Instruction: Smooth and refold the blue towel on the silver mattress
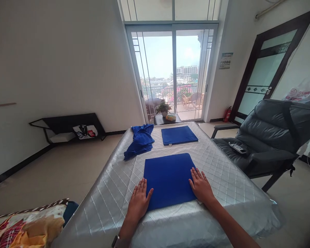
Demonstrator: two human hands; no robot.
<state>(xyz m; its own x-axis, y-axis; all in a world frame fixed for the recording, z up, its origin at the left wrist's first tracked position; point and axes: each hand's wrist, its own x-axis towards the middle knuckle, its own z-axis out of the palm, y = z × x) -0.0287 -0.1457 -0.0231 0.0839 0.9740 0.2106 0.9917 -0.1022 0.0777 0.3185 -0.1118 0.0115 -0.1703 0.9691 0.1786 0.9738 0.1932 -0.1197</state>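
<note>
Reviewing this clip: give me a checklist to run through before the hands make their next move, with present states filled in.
1. Left hand placed at the left edge of the near blue cloth: ok.
2. Right hand placed at that cloth's right edge, fingers extended: ok.
3. Near cloth spread without bunching: ok, its visible top looks smooth.
4. Far flat blue cloth apart from the near one: ok, silver quilted cover shows between them.
5. Crumpled blue cloth laid flat: not ok, it is bunched at the far left.
6. Near cloth's underside free of creases: cannot tell, hidden.
</note>
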